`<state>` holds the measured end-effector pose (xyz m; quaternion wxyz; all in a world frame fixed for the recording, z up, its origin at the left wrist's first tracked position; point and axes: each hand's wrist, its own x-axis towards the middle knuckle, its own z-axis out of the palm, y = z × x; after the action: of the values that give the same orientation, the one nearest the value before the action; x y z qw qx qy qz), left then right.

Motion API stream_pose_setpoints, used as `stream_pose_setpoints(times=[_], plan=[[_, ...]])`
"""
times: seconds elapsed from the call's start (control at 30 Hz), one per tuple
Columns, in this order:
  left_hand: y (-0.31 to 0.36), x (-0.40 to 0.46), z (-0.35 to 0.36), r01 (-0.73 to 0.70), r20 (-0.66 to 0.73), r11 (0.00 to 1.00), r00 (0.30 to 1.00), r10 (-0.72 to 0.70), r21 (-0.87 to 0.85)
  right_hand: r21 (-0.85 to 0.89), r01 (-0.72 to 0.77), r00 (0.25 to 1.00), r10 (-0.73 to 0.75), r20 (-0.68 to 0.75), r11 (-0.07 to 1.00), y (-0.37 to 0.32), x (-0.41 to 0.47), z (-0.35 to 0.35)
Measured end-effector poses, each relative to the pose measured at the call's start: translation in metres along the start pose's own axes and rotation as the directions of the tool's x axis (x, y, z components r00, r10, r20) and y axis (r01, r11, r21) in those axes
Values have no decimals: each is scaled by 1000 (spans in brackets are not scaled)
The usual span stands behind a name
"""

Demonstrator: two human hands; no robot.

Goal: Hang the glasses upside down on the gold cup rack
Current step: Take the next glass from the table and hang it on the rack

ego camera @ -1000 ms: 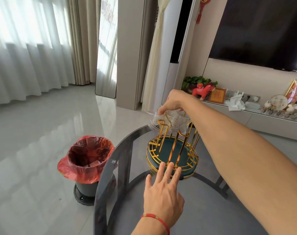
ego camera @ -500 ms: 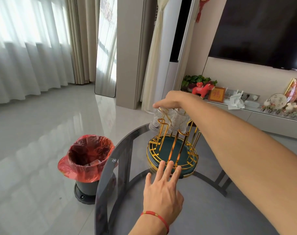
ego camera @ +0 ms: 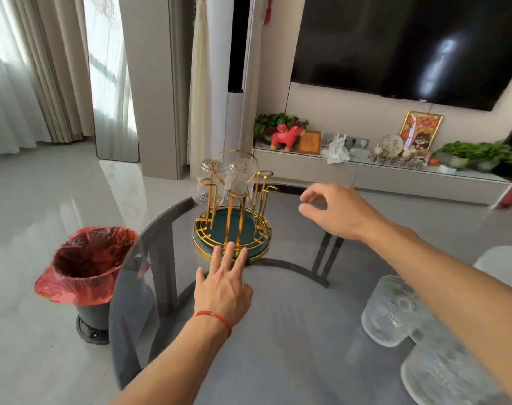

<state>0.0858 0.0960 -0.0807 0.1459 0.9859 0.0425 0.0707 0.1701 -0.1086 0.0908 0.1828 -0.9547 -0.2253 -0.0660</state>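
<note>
Head view: right hand (ego camera: 333, 210) has let go & pulled back from rack (ego camera: 233, 220), empty w/ fingers loose, 2nd glass (ego camera: 241, 178) now hung upside down; left hand (ego camera: 222, 283) flat, steadying rack base; more glasses (ego camera: 390, 309) wait on desk (ego camera: 292, 331).

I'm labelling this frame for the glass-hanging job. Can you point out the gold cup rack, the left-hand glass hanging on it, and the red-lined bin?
Gold wire cup rack with green base (ego camera: 203, 226): head view, left rim.
Clear ribbed hanging glass (ego camera: 204, 182): head view, side wall.
Red-bagged dark bin (ego camera: 87, 283): head view, bag's front.
</note>
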Motion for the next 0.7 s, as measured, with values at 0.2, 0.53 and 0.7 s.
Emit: stream_pose_setpoints(times=[0.2, 0.53, 0.7], plan=[[40, -16, -2, -236, -68, 950, 972, 227, -202, -312, -58, 908, 179, 378, 948, 70, -102, -28], [64, -36, -12, -350, -151, 867, 937, 316, -356, -401, -47, 873, 233, 428, 915, 97, -135, -15], [63, -31, -14, -255, -58, 791, 961, 270, -556, -198, -89, 938, 149, 314, 976, 80, -129, -12]])
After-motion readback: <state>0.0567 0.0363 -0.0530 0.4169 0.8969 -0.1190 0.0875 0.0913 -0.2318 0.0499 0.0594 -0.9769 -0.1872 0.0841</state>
